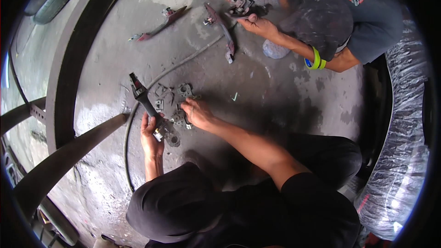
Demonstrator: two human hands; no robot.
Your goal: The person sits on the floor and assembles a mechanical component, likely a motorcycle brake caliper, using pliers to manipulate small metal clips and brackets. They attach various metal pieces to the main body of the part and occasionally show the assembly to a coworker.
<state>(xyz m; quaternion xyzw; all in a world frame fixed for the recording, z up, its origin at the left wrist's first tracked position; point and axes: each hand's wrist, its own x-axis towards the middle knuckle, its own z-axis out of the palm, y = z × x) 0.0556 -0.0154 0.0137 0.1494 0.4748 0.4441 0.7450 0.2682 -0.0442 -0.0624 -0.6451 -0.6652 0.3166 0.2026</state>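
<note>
My left hand grips the lower end of a long black door handle, which points up and away to the left. My right hand reaches in from the right, fingers bent and pinched on a small grey metal bracket. Several more grey metal parts lie close around those fingers on the concrete floor. Beneath the handle's near end, another flat metal part rests by my left hand.
Two dark red door handles lie farther off. A co-worker's hands hold a metal mechanism and something green. A grey hose curves across the floor. Black metal bars stand left; a plastic-covered object is at right.
</note>
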